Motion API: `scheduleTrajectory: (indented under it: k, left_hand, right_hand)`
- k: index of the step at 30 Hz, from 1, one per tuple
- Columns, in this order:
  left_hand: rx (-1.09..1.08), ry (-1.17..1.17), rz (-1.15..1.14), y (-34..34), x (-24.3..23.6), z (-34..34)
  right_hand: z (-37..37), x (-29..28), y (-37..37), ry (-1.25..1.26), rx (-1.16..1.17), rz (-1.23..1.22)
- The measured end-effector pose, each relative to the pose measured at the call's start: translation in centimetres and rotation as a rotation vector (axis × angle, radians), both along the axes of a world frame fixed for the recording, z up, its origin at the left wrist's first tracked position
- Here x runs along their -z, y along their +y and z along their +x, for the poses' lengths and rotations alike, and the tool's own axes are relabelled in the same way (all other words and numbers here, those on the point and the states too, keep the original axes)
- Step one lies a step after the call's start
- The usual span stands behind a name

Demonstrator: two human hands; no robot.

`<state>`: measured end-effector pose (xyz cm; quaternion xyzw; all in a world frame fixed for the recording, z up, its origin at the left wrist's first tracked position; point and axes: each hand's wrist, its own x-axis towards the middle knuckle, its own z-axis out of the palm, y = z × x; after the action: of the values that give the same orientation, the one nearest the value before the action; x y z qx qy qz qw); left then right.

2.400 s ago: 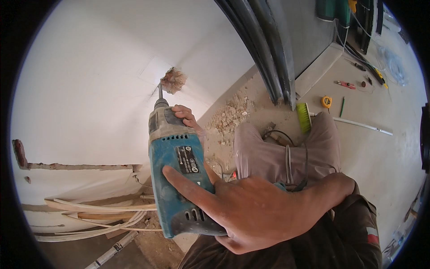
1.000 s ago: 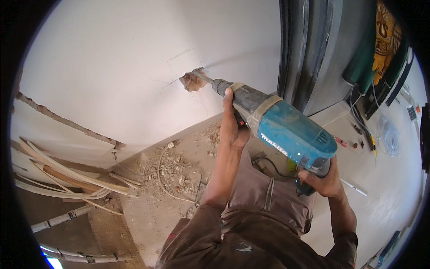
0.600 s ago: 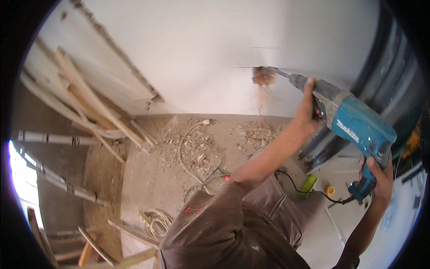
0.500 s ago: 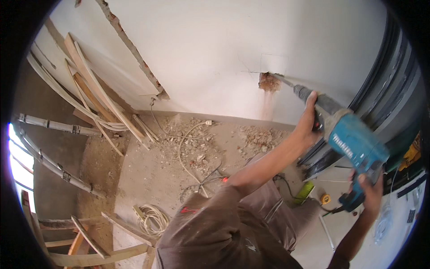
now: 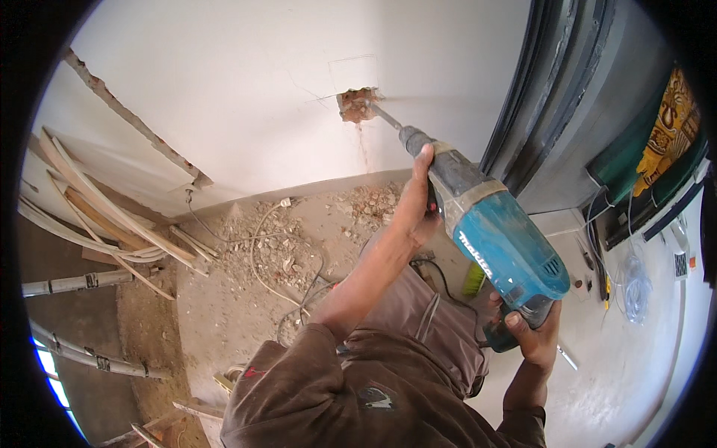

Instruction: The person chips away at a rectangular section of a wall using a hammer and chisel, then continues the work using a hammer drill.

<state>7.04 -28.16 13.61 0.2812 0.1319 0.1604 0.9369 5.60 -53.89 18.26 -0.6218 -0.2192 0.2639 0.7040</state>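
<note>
A teal and dark grey rotary hammer drill (image 5: pixel 508 239) slants across the right half of the view, held in both hands. Wrapped round the side handle near the drill's front is my left hand (image 5: pixel 418 205). My right hand (image 5: pixel 534 332) grips the rear handle at the lower right. The steel chisel bit (image 5: pixel 387 116) reaches up and left, its tip at the right part of a rough hole (image 5: pixel 354 104) in the white wall (image 5: pixel 261 97). Reddish brick shows inside the hole, and pencil lines are drawn just above it.
Rubble (image 5: pixel 280 250) and a pale cable (image 5: pixel 255 261) lie on the floor along the wall. Wooden strips (image 5: pixel 112 201) lean at the left beside flexible conduits (image 5: pixel 82 282). Dark metal frame profiles (image 5: pixel 549 97) stand at the right. A green brush-like thing (image 5: pixel 473 278) is by my leg.
My view has turned, so wall and floor sit further left. The bit's tip has moved from the hole's upper right edge down into the opening, which looks wider. Both hands keep their hold.
</note>
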Motion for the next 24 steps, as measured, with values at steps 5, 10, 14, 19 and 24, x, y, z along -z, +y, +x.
scheduleTrajectory:
  k: [5, 10, 14, 19, 24]
  left_hand:
    - [0.014, -0.037, -0.002, 1.9, -0.6, 0.7]
    - [-0.006, -0.076, -0.037, 4.4, -0.1, 0.0]
    - [0.031, -0.216, -0.09, 5.7, 0.4, -1.4]
    - [-0.006, -0.239, -0.217, 6.7, -1.3, -0.5]
    - [-0.03, -0.382, -0.276, 5.9, -3.0, 1.3]
  right_hand:
    - [-0.5, 0.0, 1.9, -0.065, 0.033, 0.041]
    - [-0.3, -1.3, 5.0, -0.273, -0.028, -0.136]
    - [-1.7, -2.5, 6.9, -0.601, -0.082, -0.123]
    - [-0.7, -7.5, 9.0, -0.798, -0.122, -0.242]
    - [2.7, -12.0, 9.6, -0.635, -0.272, -0.248]
